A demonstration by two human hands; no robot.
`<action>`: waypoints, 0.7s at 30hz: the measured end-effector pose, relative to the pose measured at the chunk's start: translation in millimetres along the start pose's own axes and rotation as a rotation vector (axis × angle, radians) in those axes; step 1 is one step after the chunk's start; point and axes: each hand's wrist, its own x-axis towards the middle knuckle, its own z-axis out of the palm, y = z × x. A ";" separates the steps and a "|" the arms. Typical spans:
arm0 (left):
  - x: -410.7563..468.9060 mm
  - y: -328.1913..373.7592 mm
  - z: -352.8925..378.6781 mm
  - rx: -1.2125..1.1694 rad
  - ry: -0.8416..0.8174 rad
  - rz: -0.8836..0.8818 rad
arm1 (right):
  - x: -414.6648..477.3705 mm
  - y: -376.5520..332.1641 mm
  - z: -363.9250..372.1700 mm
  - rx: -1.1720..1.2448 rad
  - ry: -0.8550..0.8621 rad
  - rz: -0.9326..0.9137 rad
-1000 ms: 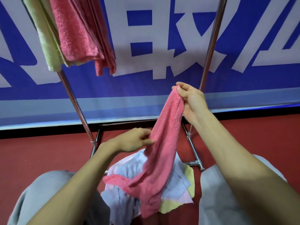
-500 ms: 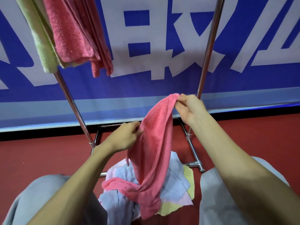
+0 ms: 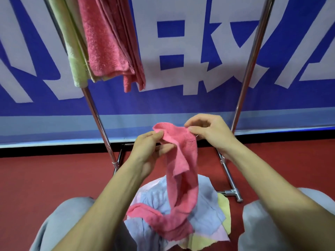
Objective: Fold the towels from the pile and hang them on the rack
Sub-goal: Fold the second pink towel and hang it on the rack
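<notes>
The towel (image 3: 183,160) is light, soft and limp. It sags at once below the fingers, and its lower end lies on the pile (image 3: 206,201). I judge the terry does not slip, so a pinch at the top corners is the best hold. The left hand (image 3: 148,151) pinches the top edge between thumb and fingers. The right hand (image 3: 210,133) pinches the same edge near it, with the other fingers loosely curled. Compared with a second ago, the right hand is lower and the left higher — both are now level, with the edge spanning between them.
</notes>
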 end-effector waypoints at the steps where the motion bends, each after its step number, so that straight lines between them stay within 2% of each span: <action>1: 0.4 1.0 0.5 -0.079 0.037 -0.022 | -2.7 0.0 3.3 -0.041 -0.062 -0.014; 5: 1.6 5.9 -0.9 -0.263 0.119 -0.051 | -7.0 0.1 11.2 -0.181 -0.160 -0.047; 10: -0.3 11.1 -4.6 -0.386 0.135 -0.069 | -5.9 6.2 9.8 -0.337 -0.121 -0.033; 14: -1.8 14.0 -7.2 -0.432 0.133 -0.085 | -9.0 2.8 11.9 -0.288 -0.156 0.009; 21: -4.5 13.1 -5.6 -0.438 0.127 -0.075 | -10.0 8.7 21.4 -0.580 -0.105 -0.071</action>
